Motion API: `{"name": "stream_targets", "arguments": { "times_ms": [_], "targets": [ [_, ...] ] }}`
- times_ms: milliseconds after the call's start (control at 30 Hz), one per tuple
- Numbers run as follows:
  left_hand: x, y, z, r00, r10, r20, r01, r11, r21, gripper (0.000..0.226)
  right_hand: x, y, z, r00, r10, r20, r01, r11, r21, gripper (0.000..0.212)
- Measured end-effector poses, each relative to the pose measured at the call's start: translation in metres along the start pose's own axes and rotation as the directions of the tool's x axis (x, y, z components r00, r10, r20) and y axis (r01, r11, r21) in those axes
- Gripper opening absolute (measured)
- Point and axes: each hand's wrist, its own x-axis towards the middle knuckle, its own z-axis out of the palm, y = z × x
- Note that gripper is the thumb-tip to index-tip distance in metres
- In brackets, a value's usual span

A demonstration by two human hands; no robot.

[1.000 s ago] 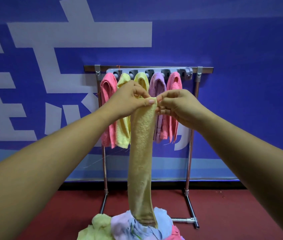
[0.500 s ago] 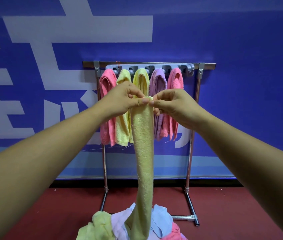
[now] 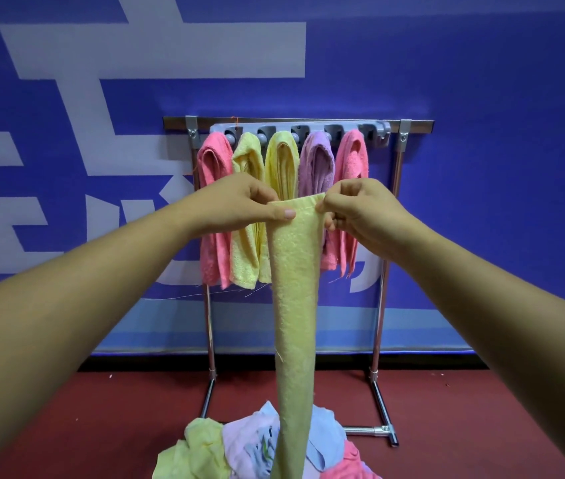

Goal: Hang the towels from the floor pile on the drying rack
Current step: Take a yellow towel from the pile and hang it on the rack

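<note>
blue wall [image 3: 481, 81], cropped white lettering [image 3: 170, 50] — unreadable, left hand [image 3: 239, 205] and right hand [image 3: 360, 209] pinching top of yellow towel [image 3: 294, 288]

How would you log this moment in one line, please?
left hand: pinches yellow towel top edge | right hand: pinches same edge | drying rack: five towels hung
</note>
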Motion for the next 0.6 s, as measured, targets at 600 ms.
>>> {"name": "stream_targets", "arguments": {
  "times_ms": [600],
  "targets": [
    [0.014,-0.008,0.014,0.952,-0.017,-0.306,-0.092,0.936,-0.338,0.024,0.010,-0.006,0.000,0.975,-0.093,-0.204,0.071,0.991,-0.113,0.022]
  ]
}}
